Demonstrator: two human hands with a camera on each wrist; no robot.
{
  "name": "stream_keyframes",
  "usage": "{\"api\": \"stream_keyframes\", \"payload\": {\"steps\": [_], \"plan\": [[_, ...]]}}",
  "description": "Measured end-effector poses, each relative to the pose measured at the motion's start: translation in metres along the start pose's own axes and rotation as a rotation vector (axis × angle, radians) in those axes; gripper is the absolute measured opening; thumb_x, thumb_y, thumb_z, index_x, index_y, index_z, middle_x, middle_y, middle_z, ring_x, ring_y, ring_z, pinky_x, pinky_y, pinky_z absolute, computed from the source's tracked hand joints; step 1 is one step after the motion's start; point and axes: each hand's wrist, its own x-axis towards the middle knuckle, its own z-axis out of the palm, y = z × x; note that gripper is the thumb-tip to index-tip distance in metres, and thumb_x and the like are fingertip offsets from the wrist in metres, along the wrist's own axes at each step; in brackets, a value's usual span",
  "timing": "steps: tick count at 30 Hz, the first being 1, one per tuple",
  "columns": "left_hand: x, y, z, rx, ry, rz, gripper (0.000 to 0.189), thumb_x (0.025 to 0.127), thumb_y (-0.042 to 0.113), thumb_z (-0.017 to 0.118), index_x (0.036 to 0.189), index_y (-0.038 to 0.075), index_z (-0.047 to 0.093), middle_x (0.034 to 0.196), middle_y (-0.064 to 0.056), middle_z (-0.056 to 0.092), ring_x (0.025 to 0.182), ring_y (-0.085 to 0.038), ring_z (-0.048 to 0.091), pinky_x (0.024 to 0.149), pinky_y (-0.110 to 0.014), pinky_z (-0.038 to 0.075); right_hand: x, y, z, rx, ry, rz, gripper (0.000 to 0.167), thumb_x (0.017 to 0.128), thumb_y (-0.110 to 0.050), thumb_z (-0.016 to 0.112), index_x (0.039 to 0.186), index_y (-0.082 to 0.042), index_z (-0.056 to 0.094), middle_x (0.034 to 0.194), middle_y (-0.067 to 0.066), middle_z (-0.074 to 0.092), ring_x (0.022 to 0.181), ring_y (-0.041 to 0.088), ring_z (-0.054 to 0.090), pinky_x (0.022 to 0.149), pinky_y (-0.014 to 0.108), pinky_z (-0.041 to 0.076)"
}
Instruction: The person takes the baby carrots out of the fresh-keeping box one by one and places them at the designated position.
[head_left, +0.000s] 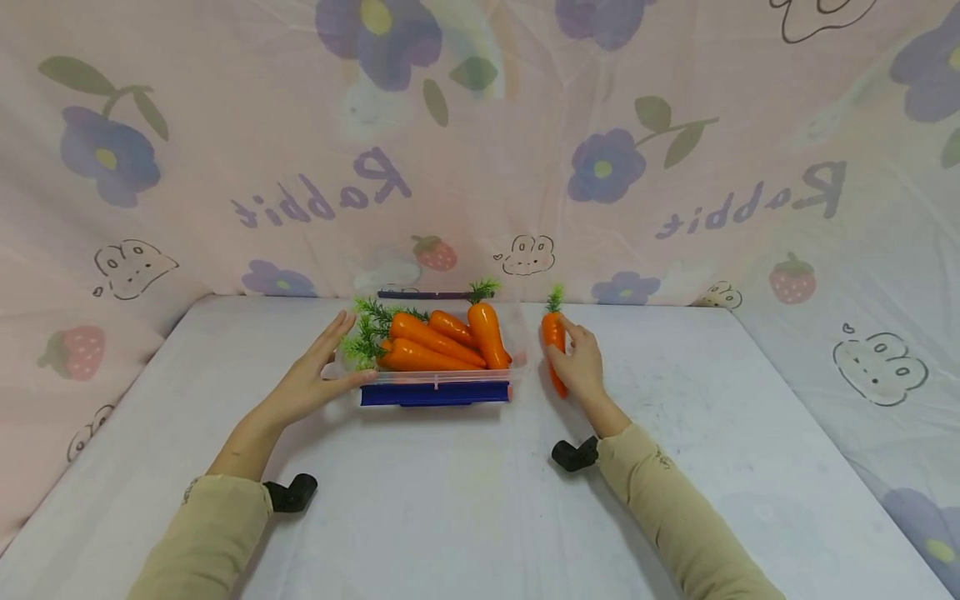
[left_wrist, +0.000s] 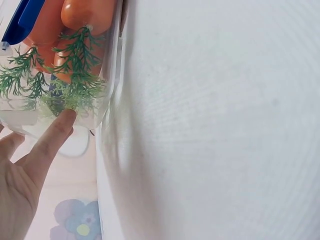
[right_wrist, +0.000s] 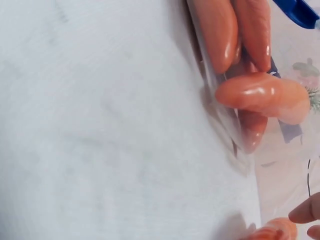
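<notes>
A clear plastic container (head_left: pixel 517 342) holds several orange toy carrots (head_left: pixel 431 335) with green tops, one of them leaning across the right end. My left hand (head_left: pixel 307 379) lies at the container's left end, fingers fairly straight and spread, thumb along the front corner. In the left wrist view a fingertip of that hand (left_wrist: pixel 42 155) meets the clear wall beside the leafy tops (left_wrist: pixel 75 85). To the right of the container, my right hand (head_left: pixel 579 362) holds a single carrot (head_left: pixel 553 333) between thumb and fingers, its leafy end pointing away. Only part of that carrot (right_wrist: pixel 275 231) shows in the right wrist view.
Blue latch flaps hang open on the container's front (head_left: pixel 435 393) and back (head_left: pixel 435 294). A white-covered table (head_left: pixel 465 517) lies beneath everything. Behind it rises a printed cloth (head_left: pixel 480 183) with flowers and rabbits. Black camera mounts (head_left: pixel 292 493) sit at both wrists.
</notes>
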Motion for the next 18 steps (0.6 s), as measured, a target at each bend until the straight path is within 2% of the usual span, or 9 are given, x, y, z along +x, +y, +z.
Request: {"api": "stream_keyframes", "payload": {"steps": [6, 11, 18], "plan": [[0.000, -0.001, 0.000, 0.002, 0.000, -0.001, 0.092, 0.088, 0.045, 0.066, 0.156, 0.030, 0.005, 0.162, 0.005, -0.007, 0.136, -0.053, 0.027, 0.100, -0.071, 0.032, 0.001, -0.012, -0.004, 0.036, 0.017, -0.002, 0.059, 0.087, -0.012, 0.056, 0.144, -0.009, 0.044, 0.147, 0.027, 0.035, 0.125, 0.042, 0.044, 0.105, 0.052, 0.039], [0.000, -0.001, 0.000, 0.000, -0.001, 0.000, 0.092, 0.088, 0.045, 0.066, 0.155, 0.030, 0.005, 0.162, 0.005, -0.007, 0.136, -0.053, 0.026, 0.100, -0.071, 0.031, 0.002, -0.024, -0.005, 0.098, 0.045, -0.034, 0.055, 0.088, -0.011, 0.058, 0.143, -0.007, 0.046, 0.146, 0.023, 0.038, 0.123, 0.038, 0.044, 0.101, 0.049, 0.044], [-0.001, -0.001, 0.000, 0.003, 0.002, 0.002, 0.091, 0.088, 0.045, 0.066, 0.155, 0.031, 0.005, 0.162, 0.005, -0.007, 0.136, -0.052, 0.027, 0.100, -0.072, 0.029, 0.004, -0.047, -0.003, 0.200, 0.111, -0.181, 0.052, 0.088, -0.011, 0.061, 0.139, -0.009, 0.052, 0.144, 0.020, 0.042, 0.120, 0.038, 0.048, 0.096, 0.051, 0.048]]}}
